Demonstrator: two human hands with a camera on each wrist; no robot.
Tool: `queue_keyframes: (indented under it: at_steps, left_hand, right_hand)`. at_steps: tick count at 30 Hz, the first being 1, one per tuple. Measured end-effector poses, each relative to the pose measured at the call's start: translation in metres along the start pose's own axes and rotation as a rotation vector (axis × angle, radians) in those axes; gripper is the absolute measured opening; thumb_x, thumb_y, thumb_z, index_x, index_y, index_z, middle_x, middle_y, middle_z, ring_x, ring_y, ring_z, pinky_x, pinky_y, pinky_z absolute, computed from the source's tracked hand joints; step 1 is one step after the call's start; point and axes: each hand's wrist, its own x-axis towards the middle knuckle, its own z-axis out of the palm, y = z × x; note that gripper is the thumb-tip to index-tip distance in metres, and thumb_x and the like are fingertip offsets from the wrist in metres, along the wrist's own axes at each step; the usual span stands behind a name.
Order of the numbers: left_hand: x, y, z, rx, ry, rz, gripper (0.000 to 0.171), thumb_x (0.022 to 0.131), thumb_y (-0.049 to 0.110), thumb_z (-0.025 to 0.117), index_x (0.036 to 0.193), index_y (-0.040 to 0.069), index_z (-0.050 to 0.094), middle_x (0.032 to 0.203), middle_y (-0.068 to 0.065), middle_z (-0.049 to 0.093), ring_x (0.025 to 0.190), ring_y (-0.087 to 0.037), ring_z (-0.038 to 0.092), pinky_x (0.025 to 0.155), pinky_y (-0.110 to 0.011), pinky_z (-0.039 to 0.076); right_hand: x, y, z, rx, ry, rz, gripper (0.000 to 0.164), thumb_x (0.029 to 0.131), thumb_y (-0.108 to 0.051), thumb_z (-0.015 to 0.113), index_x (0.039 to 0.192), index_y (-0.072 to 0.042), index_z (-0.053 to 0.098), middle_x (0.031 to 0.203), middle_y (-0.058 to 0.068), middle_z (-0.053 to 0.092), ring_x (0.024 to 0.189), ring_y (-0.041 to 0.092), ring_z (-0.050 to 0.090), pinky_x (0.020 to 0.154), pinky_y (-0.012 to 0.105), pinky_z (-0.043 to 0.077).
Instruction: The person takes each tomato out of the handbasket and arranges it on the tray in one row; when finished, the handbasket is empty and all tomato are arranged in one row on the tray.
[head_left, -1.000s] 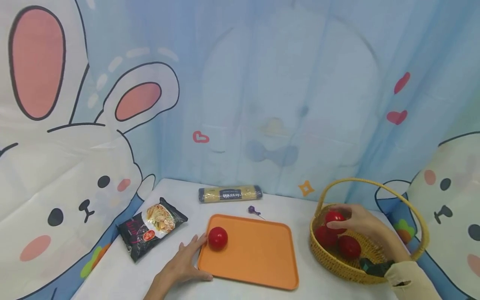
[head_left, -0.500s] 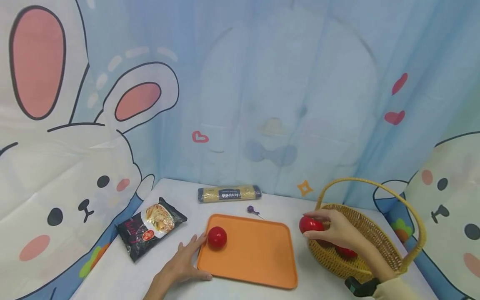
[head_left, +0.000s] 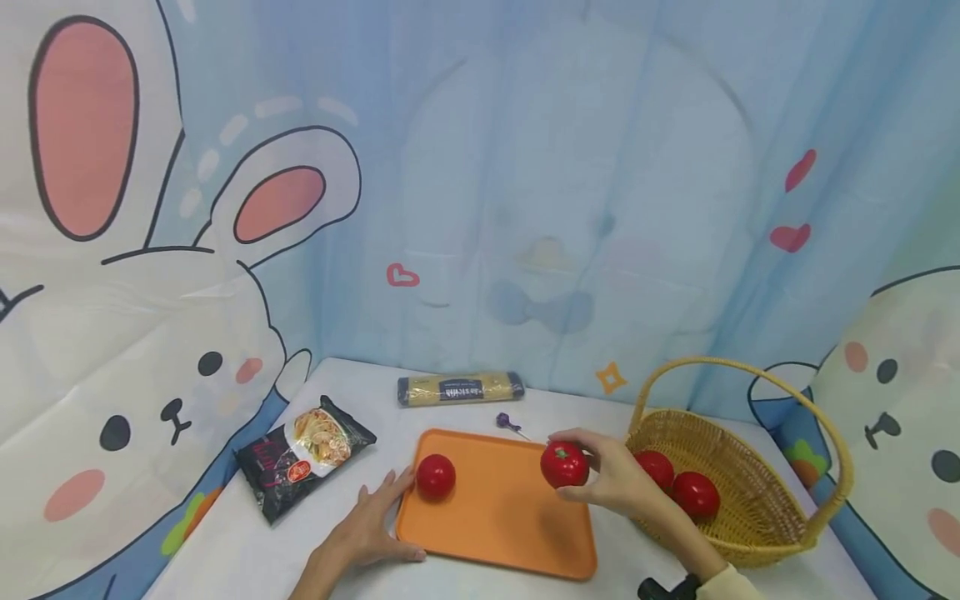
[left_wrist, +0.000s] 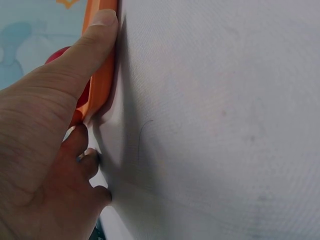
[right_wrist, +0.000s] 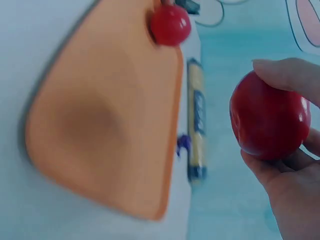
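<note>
1. The right hand holds a red tomato above the right edge of the orange tray. The grip is closed around the tomato: in the right wrist view the thumb lies on top of it and the other fingers support it from below and behind.
2. This held tomato is in the air, not touching the tray. It is between the tray and the woven basket.
3. The left hand rests flat on the white worktop at the left front corner of the tray. Its fingers are mostly straight and press against the tray rim; in the left wrist view one finger lies along the orange edge. This grip holds nothing, it only touches the tray.
4. A second tomato lies on the tray near its left side, just beside the fingertips of the left hand.
5. Two more tomatoes lie inside the basket, touching each other. The basket stands on the worktop to the right of the tray, and its handle arches above it.
6. Behind the tray lie a long packet of noodles and a small purple thing. A black snack bag lies to the left of the tray.
</note>
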Motion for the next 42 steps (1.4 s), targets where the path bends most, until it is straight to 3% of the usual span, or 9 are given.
queue_keyframes:
  at_steps: [5, 12, 18, 23, 29, 42]
  left_hand:
    - [-0.003, 0.001, 0.001, -0.009, 0.019, 0.010, 0.124, 0.066, 0.044, 0.103, 0.168, 0.014, 0.040, 0.173, -0.023, 0.034, 0.159, -0.059, 0.018, 0.123, -0.083, 0.007]
    - [-0.004, 0.002, 0.001, 0.007, 0.015, 0.041, 0.123, 0.068, 0.043, 0.103, 0.168, 0.012, 0.039, 0.172, -0.020, 0.037, 0.161, -0.051, 0.020, 0.126, -0.078, 0.004]
    - [-0.003, 0.002, 0.002, 0.005, 0.010, 0.021, 0.123, 0.068, 0.043, 0.103, 0.168, 0.013, 0.038, 0.173, -0.020, 0.034, 0.161, -0.053, 0.019, 0.126, -0.079, 0.005]
    - [-0.005, 0.004, 0.000, 0.013, 0.018, -0.029, 0.124, 0.067, 0.043, 0.104, 0.169, 0.018, 0.039, 0.173, -0.025, 0.031, 0.157, -0.064, 0.015, 0.122, -0.085, 0.012]
    - [-0.005, 0.005, -0.001, 0.007, 0.012, -0.042, 0.123, 0.067, 0.042, 0.104, 0.168, 0.018, 0.039, 0.174, -0.022, 0.031, 0.159, -0.061, 0.014, 0.123, -0.083, 0.011]
    - [-0.003, 0.007, 0.001, 0.002, 0.008, -0.048, 0.123, 0.067, 0.042, 0.104, 0.169, 0.019, 0.039, 0.174, -0.023, 0.030, 0.158, -0.062, 0.014, 0.124, -0.083, 0.011]
  right_hand:
    - [0.012, -0.001, 0.033, 0.056, -0.005, 0.016, 0.069, 0.074, -0.009, 0.099, 0.136, -0.006, 0.068, 0.131, 0.011, 0.073, 0.124, 0.037, 0.069, 0.102, 0.048, 0.063]
    - [0.023, 0.001, 0.076, 0.151, 0.011, 0.045, 0.071, 0.071, -0.001, 0.099, 0.136, -0.004, 0.069, 0.132, 0.012, 0.072, 0.125, 0.037, 0.067, 0.103, 0.047, 0.063]
    - [0.031, 0.007, 0.105, 0.097, 0.052, 0.103, 0.073, 0.070, -0.006, 0.101, 0.135, -0.007, 0.069, 0.132, 0.011, 0.073, 0.124, 0.036, 0.068, 0.102, 0.054, 0.063]
    - [0.039, 0.014, 0.125, 0.060, 0.048, 0.135, 0.072, 0.070, -0.008, 0.101, 0.134, -0.009, 0.068, 0.130, 0.010, 0.072, 0.120, 0.034, 0.068, 0.100, 0.054, 0.063]
    - [0.046, 0.018, 0.137, 0.075, 0.053, 0.129, 0.074, 0.068, -0.006, 0.102, 0.133, -0.008, 0.068, 0.131, 0.013, 0.071, 0.120, 0.037, 0.068, 0.101, 0.057, 0.063]
    - [0.052, 0.022, 0.140, 0.056, 0.072, 0.122, 0.075, 0.068, -0.006, 0.102, 0.134, -0.009, 0.066, 0.135, 0.013, 0.071, 0.130, 0.040, 0.063, 0.112, 0.063, 0.053]
